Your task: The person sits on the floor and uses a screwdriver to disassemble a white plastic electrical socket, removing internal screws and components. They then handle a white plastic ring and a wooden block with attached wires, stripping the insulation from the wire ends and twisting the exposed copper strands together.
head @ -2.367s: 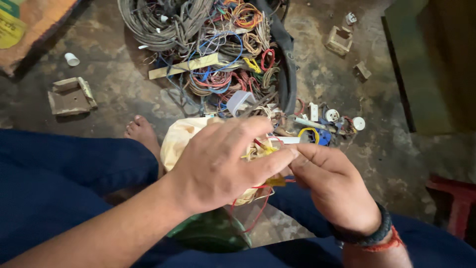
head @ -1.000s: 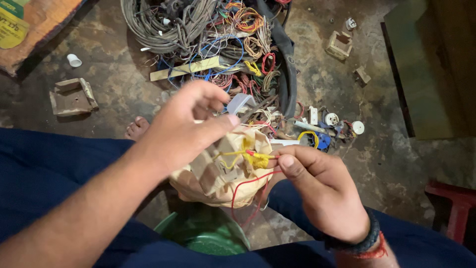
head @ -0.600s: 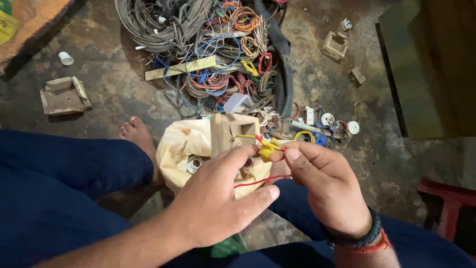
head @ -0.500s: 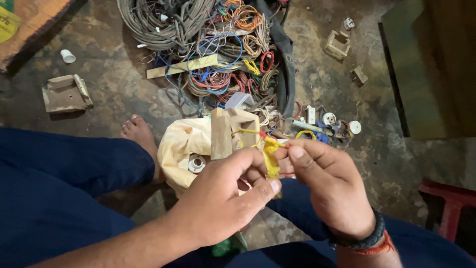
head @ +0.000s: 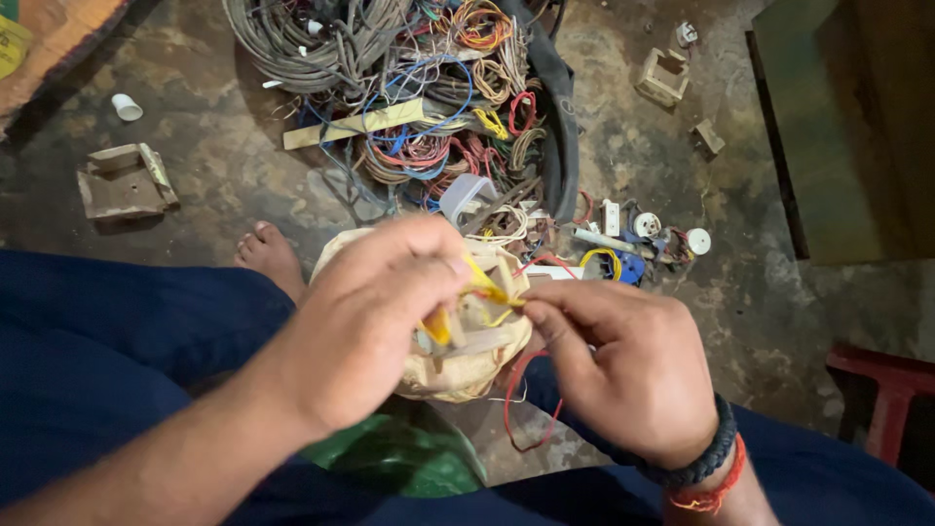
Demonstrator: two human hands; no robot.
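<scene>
Pinching a yellow wire (head: 484, 284) with left hand (head: 375, 317) and right hand (head: 623, 360), near a wire pile (head: 419, 97).

Both hands (head: 506, 331) on yellow wire (head: 484, 286)

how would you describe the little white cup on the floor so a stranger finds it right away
Start at the big tangled pile of coloured wires at the top of the view and look left across the bare concrete floor. The small white plastic cup lies alone there, above a broken grey box, the only plain white thing on that side.
</scene>
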